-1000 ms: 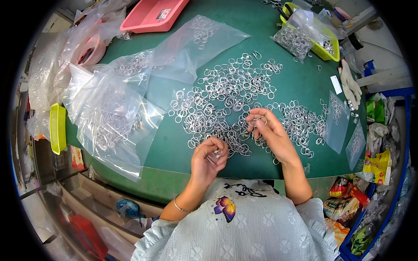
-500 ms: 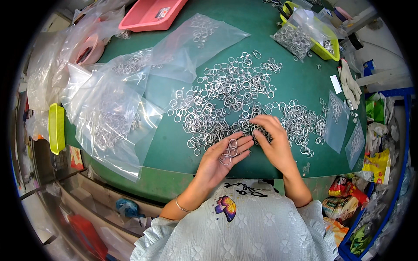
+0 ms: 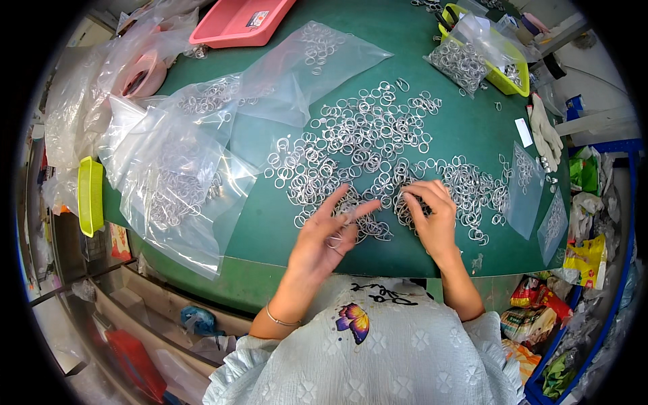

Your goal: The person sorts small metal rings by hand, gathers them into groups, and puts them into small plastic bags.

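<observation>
A loose heap of silver metal rings (image 3: 368,131) spreads over the green tabletop. At the heap's near edge, my left hand (image 3: 320,236) is turned partly over, two fingers stretched toward the rings. The other fingers curl round a few metal rings (image 3: 333,240), which show partly in the palm; motion blurs the fingertips. To its right, my right hand (image 3: 434,214) reaches down at the heap with thumb and fingers drawn together in a pinch. Whatever lies between those fingertips is too small to make out. A second cluster of rings (image 3: 472,185) sits just right of this hand.
Clear plastic bags (image 3: 172,182) with rings inside cover the left side. A pink tray (image 3: 233,30) stands at the back, and a yellow-green basket (image 3: 509,81) with a ring-filled bag (image 3: 459,62) at back right. Small flat bags (image 3: 523,192) and gloves (image 3: 543,135) line the right edge.
My left hand has turned from palm-up with rings in it to partly palm-down, fingers reaching out over the heap. The right hand's fingers have come together lower at the rings.
</observation>
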The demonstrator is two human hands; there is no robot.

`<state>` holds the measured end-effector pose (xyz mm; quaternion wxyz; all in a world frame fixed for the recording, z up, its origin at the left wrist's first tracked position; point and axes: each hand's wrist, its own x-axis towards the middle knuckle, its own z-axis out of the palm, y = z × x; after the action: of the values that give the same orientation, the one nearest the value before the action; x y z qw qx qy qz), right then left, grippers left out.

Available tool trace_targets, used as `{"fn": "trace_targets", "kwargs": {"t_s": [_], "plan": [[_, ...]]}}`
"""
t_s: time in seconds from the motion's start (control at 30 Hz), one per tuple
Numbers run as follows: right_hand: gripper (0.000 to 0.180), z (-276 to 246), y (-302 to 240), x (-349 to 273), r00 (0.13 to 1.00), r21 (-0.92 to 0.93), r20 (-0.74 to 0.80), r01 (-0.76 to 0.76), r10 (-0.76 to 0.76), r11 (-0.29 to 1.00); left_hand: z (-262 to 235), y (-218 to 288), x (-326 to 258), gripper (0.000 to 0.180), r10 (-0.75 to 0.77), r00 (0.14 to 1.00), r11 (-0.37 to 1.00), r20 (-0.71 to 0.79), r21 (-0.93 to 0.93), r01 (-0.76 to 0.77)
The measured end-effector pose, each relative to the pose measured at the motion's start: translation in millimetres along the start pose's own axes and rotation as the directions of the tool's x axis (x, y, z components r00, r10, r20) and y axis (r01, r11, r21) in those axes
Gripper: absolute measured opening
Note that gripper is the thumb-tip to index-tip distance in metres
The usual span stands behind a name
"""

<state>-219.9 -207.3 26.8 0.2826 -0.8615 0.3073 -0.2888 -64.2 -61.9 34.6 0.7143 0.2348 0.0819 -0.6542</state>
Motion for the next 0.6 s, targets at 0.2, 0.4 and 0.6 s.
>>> {"fn": "trace_targets", "kwargs": {"t_s": [0.2, 0.4, 0.6], "plan": [[0.008, -1.9, -4.2, -0.8, 0.984, 0.233, 0.037, -0.176, 0.172, 0.956, 5.2, -8.4, -2.2, 0.055, 0.098, 0.994, 0.963, -0.049, 0.256, -0.083], [0.019, -1.1, -2.6, -9.0, 0.886, 0.585, 0.332, -0.462, 0.322, 0.667, -2.1, -18.0, -1.2, 0.049, 0.280, 0.958, 0.724, 0.062, 0.642, -0.253], [0.026, 1.8, -28.9, -1.9, 0.729, 0.739, 0.646, -0.672, 0.225, 0.055, 5.8, -25.7, -4.4, 0.054, 0.429, 0.884, 0.365, 0.186, 0.859, -0.358]]}}
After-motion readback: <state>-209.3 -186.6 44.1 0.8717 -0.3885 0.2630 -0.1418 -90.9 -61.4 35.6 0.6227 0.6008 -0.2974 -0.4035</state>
